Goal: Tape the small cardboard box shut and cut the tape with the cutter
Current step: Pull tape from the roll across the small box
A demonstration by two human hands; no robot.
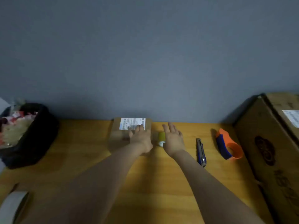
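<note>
A small brown cardboard box (119,135) with a white shipping label (131,122) lies at the back of the wooden table. My left hand (140,137) rests flat on its top, fingers spread over the label's lower edge. Just right of the box stands a tape roll (161,137), yellowish with a white core; a strip of tape seems to run from it onto the box, though blur makes this uncertain. My right hand (174,139) hovers open beside and partly over the roll. A blue and silver cutter (201,151) lies to the right of my right hand, untouched.
An orange and blue tape dispenser (228,147) lies right of the cutter. A large cardboard carton (271,143) fills the right side. A black bin (27,139) with scraps stands at the left. A white tape roll (11,206) sits at the near left corner.
</note>
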